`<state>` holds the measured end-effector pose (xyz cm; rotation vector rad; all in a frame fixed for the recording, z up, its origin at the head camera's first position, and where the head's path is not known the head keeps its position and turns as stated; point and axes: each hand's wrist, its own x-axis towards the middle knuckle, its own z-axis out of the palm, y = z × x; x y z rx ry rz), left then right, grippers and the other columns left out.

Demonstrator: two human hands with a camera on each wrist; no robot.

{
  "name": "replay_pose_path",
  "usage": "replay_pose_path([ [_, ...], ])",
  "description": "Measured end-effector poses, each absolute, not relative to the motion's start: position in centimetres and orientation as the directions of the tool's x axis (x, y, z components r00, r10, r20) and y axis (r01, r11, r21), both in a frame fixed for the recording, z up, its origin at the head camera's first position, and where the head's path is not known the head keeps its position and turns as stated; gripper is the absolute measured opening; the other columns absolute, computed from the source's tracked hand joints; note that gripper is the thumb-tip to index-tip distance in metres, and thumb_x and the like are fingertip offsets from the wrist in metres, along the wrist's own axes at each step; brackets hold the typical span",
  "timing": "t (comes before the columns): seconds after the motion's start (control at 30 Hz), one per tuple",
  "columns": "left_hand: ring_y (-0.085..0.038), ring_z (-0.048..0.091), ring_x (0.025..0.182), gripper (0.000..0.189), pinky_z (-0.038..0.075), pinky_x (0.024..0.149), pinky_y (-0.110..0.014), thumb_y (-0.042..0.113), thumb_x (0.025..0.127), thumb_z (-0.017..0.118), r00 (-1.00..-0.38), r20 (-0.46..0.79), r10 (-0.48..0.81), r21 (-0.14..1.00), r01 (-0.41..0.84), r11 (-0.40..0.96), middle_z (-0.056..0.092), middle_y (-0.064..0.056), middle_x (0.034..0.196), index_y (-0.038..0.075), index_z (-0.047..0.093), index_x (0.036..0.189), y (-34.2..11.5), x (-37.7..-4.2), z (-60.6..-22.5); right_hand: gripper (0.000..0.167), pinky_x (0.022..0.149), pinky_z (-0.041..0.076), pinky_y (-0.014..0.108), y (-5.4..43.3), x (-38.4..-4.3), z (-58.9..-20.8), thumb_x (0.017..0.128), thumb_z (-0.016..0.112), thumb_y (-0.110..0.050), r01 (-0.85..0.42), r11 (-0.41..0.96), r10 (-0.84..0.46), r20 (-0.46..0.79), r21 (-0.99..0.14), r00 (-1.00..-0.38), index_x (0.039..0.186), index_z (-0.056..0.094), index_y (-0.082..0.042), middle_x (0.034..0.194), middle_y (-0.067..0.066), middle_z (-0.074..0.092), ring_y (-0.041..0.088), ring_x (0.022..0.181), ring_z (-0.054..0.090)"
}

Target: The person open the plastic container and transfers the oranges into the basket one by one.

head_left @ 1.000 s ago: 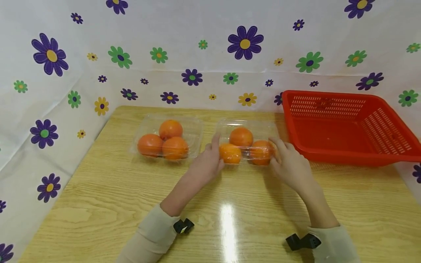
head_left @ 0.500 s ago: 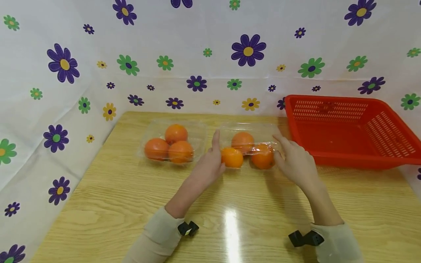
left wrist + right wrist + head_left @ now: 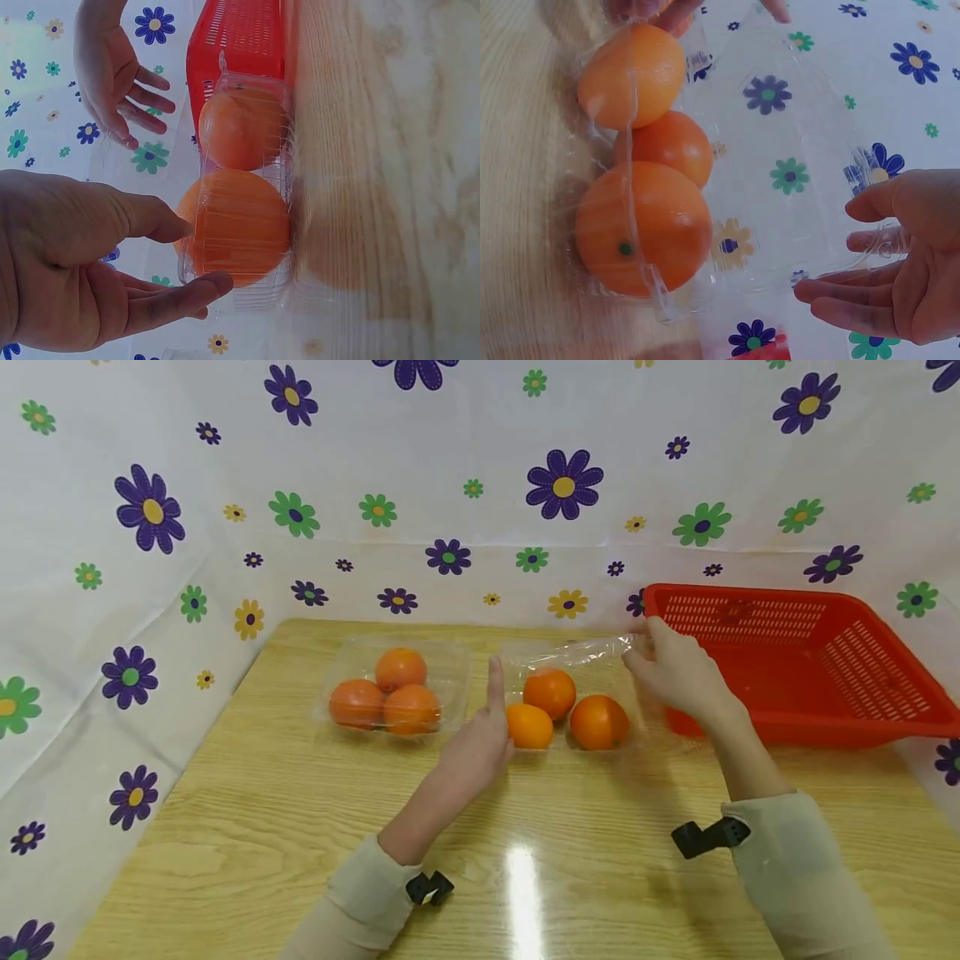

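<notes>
A clear plastic clamshell container (image 3: 566, 743) stands on the table with three oranges (image 3: 600, 723) inside. Its transparent lid (image 3: 802, 202) is raised along the front and tilts back. My right hand (image 3: 678, 672) pinches the lid's edge between thumb and fingers, as the right wrist view shows. At the container's left side, my left hand (image 3: 476, 743) holds the rim between thumb and fingers, its index finger pointing up in the head view. In the left wrist view the left thumb (image 3: 154, 217) lies against the rim beside an orange (image 3: 236, 225).
Left of the hands is a second clear clamshell container (image 3: 453, 664), with three oranges (image 3: 401, 670) in it and its lid down. A red perforated basket (image 3: 795, 727) stands at the right. Behind the wooden table (image 3: 262, 810) hangs a flowered white cloth (image 3: 450, 435).
My right hand has lifted the lid's front edge up and back, leaving the oranges uncovered. The left hand has stayed at the container's left side.
</notes>
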<state>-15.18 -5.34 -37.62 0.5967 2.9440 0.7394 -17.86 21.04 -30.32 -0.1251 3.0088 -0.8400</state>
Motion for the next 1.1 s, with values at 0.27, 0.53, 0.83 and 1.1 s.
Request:
replay_pose_path([
  [0.27, -0.018, 0.047, 0.045, 0.099, 0.042, 0.044, -0.026, 0.001, 0.093, 0.059, -0.925, 0.060, 0.375, 0.444, 0.361, 0.820, 0.054, -0.010, 0.067, -0.003, -0.021, 0.152, -5.8, -15.1, -38.1, 0.047, 0.092, 0.049, 0.054, 20.8, -19.7, -29.8, 0.101, 0.047, -0.027, -0.044, 0.806, -0.069, -0.020, -0.590, -0.997, 0.138, 0.045, 0.001, 0.131, 0.027, 0.055, 0.041, 0.105, 0.056],
  [0.53, -0.030, 0.063, 0.072, 0.016, 0.056, 0.064, -0.038, 0.006, 0.097, 0.057, -0.895, 0.076, 0.439, 0.269, 0.442, 0.856, 0.057, -0.019, 0.089, -0.010, 0.062, 0.097, -6.2, -15.0, -38.2, 0.044, 0.075, 0.047, 0.038, 20.3, -21.8, -29.8, 0.101, 0.045, -0.017, -0.008, 0.787, -0.005, 0.006, -0.617, -1.000, 0.138, 0.044, 0.007, 0.116, 0.025, 0.055, 0.036, 0.092, 0.055],
  [0.83, -0.026, 0.062, 0.066, 0.012, 0.055, 0.058, -0.034, 0.004, 0.093, 0.061, -0.872, 0.088, 0.481, 0.252, 0.487, 0.837, 0.057, -0.017, 0.085, -0.007, 0.066, 0.090, -6.8, -14.6, -37.9, 0.040, 0.090, 0.046, 0.043, 19.2, -24.0, -31.3, 0.101, 0.048, -0.016, 0.120, 0.631, 0.182, -0.004, -0.766, -0.983, 0.133, 0.047, 0.007, 0.129, 0.026, 0.053, 0.037, 0.107, 0.050],
  [1.1, -0.022, 0.055, 0.064, 0.010, 0.053, 0.059, -0.033, 0.002, 0.091, 0.062, -0.876, -0.004, 0.482, 0.285, 0.461, 0.840, 0.057, -0.018, 0.089, -0.007, 0.067, 0.093, -6.9, -13.9, -36.9, 0.050, 0.107, 0.037, 0.053, 18.4, -24.7, -34.0, 0.099, 0.038, -0.013, 0.134, 0.671, 0.185, -0.010, -0.729, -0.983, 0.144, 0.033, 0.009, 0.137, 0.033, 0.046, 0.043, 0.120, 0.047],
])
